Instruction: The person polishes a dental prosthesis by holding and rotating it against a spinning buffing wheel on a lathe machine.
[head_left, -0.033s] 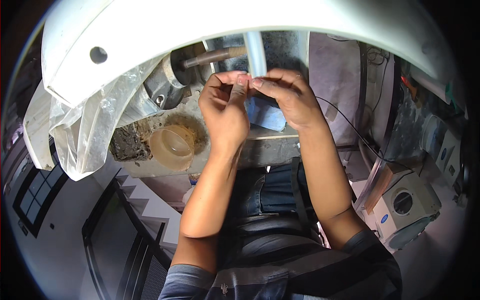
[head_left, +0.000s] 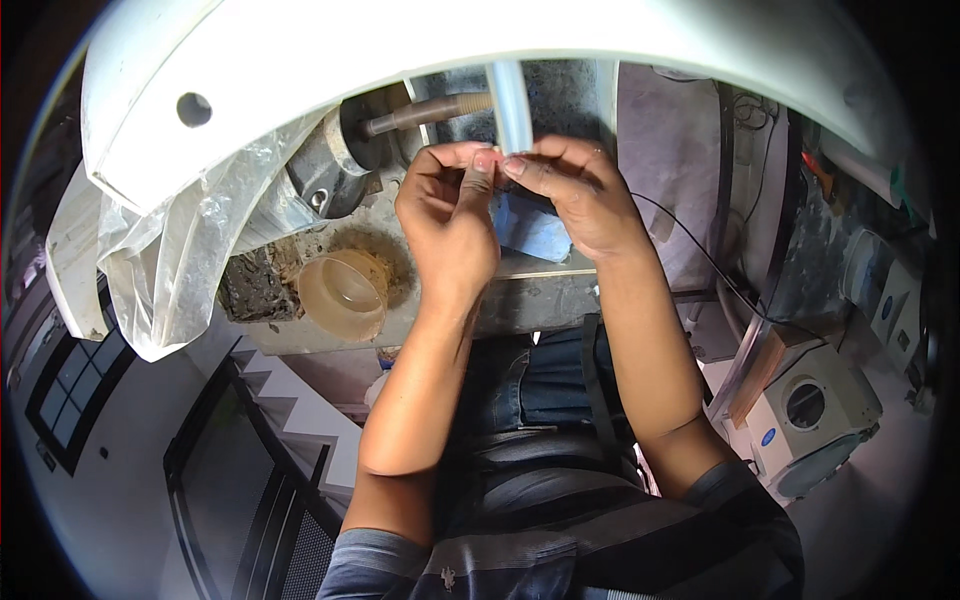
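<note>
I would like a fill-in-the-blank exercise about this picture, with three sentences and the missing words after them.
1. Both hands meet at the lower end of a pale ____ tube.
2. The left hand and the right hand pinch it with their ____.
3. Left of the hands, a beige pipe opening sits in the ____ slab.

Missing words: translucent; fingertips; concrete

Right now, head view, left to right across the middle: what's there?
Clear plastic sheet → tan pipe opening → left hand → pale tube → right hand → thin black cable → boxy white device with round port.
</note>
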